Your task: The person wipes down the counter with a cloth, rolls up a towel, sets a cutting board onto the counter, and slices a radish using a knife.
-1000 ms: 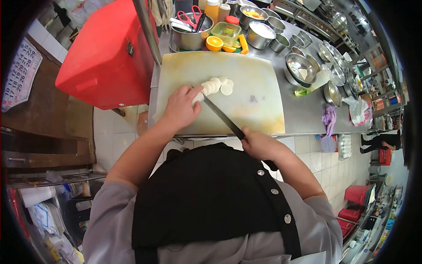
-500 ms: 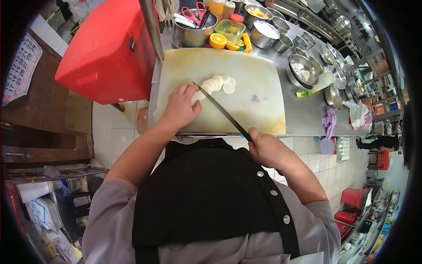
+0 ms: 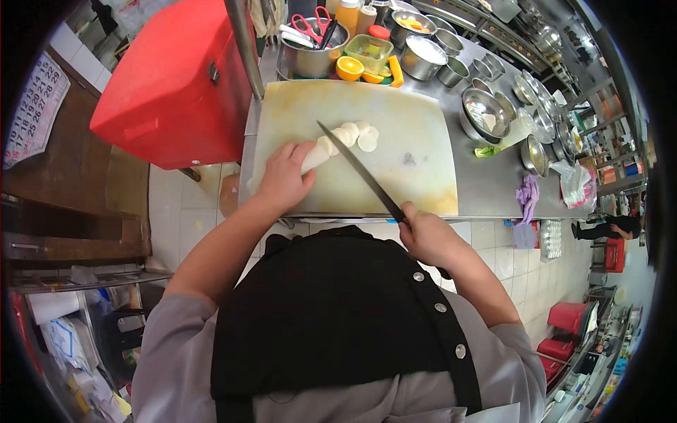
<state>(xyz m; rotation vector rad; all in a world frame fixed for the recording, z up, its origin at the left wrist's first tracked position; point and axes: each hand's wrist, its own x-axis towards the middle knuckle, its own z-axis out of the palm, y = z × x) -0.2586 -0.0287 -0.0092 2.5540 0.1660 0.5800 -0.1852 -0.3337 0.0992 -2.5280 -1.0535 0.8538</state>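
Note:
My left hand (image 3: 285, 175) is wrapped round a white cylindrical vegetable (image 3: 314, 158) on the pale cutting board (image 3: 352, 99). Several round white slices (image 3: 367, 140) lie in an overlapping curved row beyond its cut end. My right hand (image 3: 427, 236) grips the handle of a long knife (image 3: 363, 173). The blade points up and left, over the slices beside the vegetable's end. Whether its edge touches the vegetable or the board is hard to tell.
Behind the board stand a metal pot (image 3: 310, 60) with red scissors, orange halves (image 3: 349, 68) and a green container (image 3: 369, 51). Metal bowls (image 3: 486, 113) and a purple cloth (image 3: 527, 196) are on the right. A red box (image 3: 173, 84) stands left. Far right is a person (image 3: 610, 227).
The knife tip has moved slightly up and right, away from my left fingers. More of the white vegetable shows beside my left hand, which has shifted a little.

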